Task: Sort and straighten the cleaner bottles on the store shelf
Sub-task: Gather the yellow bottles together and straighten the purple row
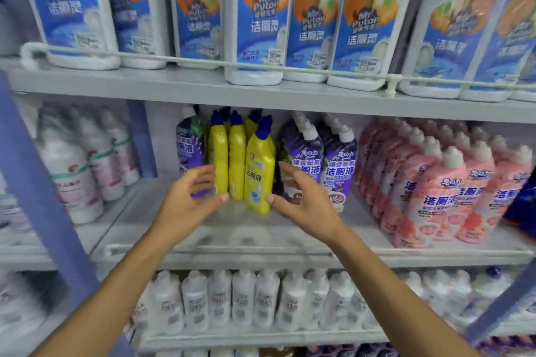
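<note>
Several yellow cleaner bottles (236, 164) with blue caps stand in a cluster at the middle of the middle shelf (220, 236). The front one (259, 174) leans slightly left. My left hand (190, 200) is spread just left of the cluster, thumb tip near the base of the left yellow bottle. On the other side, my right hand (301, 200) reaches in with fingers spread, thumb tip close to the front bottle's lower edge. Neither hand grips anything.
Purple bottles (338, 165) stand right of the yellow ones, one purple bottle (190, 151) at their left. Pink bottles (441, 191) fill the right, white ones (72, 171) the left. Large white bottles (261, 17) behind a rail (185, 60) sit above; small white bottles (243, 298) below.
</note>
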The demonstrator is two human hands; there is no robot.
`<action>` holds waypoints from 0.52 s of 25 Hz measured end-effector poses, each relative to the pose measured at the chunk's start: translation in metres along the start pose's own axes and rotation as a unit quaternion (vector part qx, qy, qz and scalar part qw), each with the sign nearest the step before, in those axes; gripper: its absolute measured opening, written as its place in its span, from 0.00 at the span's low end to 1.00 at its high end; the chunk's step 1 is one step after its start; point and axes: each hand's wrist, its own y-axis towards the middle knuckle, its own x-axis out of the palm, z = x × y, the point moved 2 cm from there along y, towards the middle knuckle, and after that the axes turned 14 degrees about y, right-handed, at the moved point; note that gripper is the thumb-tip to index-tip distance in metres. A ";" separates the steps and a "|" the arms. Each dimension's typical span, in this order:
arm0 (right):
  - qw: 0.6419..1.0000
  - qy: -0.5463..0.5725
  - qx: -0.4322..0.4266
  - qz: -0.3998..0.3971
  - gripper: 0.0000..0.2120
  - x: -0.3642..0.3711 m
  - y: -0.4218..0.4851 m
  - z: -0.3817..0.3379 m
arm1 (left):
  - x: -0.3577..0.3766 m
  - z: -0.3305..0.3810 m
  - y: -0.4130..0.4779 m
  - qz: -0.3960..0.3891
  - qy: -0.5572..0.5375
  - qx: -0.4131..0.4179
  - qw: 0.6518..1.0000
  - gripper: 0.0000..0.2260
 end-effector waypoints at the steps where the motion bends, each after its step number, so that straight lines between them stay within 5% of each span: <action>1: 1.000 -0.002 -0.004 0.002 0.34 0.004 0.012 -0.001 | -0.001 -0.001 0.008 0.003 0.005 -0.004 1.000 0.30; 6: 0.999 0.036 -0.025 0.001 0.35 0.028 0.065 0.001 | -0.019 -0.014 0.061 0.093 0.057 -0.022 0.994 0.25; 9: 0.996 0.072 -0.026 -0.034 0.34 0.061 0.095 -0.007 | -0.050 -0.034 0.101 0.134 0.088 -0.044 0.986 0.30; 13: 0.997 0.074 -0.022 -0.020 0.36 0.093 0.140 -0.008 | -0.059 -0.053 0.139 0.099 0.094 -0.080 0.987 0.35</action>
